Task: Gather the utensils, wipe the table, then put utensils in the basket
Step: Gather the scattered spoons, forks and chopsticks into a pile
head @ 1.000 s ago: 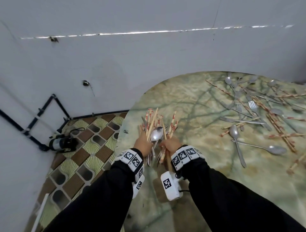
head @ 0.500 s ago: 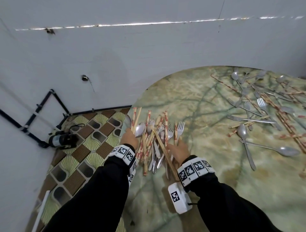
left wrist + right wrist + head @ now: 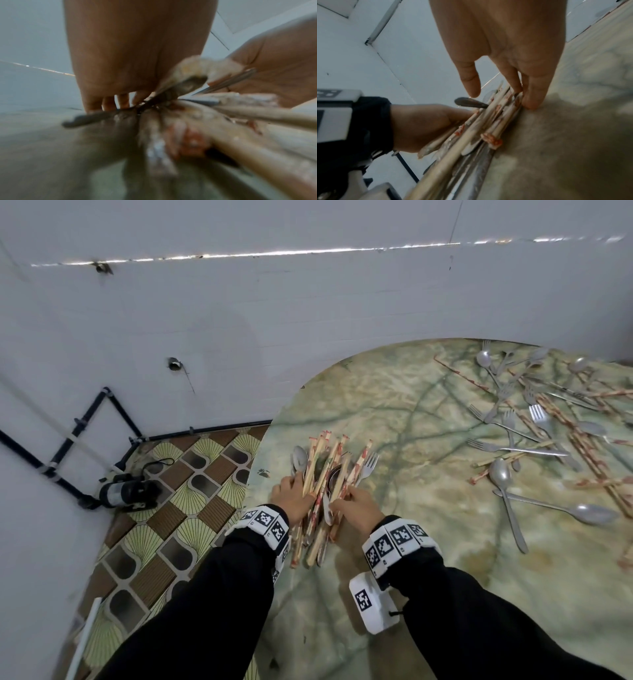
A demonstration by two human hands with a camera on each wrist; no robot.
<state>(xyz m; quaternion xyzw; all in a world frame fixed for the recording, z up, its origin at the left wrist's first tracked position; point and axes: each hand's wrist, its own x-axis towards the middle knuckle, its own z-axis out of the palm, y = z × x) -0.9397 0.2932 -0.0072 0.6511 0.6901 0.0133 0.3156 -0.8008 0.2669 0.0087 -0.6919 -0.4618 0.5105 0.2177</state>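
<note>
bundle: the gathered utensils (image 3: pixel 322 491), a mix of chopsticks, spoons and a fork, lie at the desk's left edge, lower middle of the head view, right between the two hands.

what changed: half a second ago the sticks were splayed out in a loose fan; now they're squeezed into a much tighter sheaf. A second ago the person had the same bunch up off the desk (image 3: pixel 411 542), so it's come down and got squared up.

left hand: the left hand (image 3: pixel 294 501) presses against the bundle's left side, fingers (image 3: pixel 123 100) running down its flank. Whether they actually curl under it, can't tell, that view is too blurry.

right hand: the right hand (image 3: pixel 356 508) does the same on the right side, fingers (image 3: pixel 532 97) fairly straight with the tips pushing on the sticks, thumb lifted free. More a push than a grip.

axis: the long axis runs from the wrists away toward the wall, leaning a bit to the upper right of the frame. Spoon bowl (image 3: pixel 300 457) and fork tines (image 3: pixel 368 463) sit at the far end, so the business ends mostly point away from the person.

meaning for the task: looks like one batch is consolidated, but gathering is far from done.

leftovers: loose spoons, forks and chopsticks (image 3: pixel 548 433) are scattered over the upper right of the desk, well apart from the bundle.

basket: not in view.
</note>
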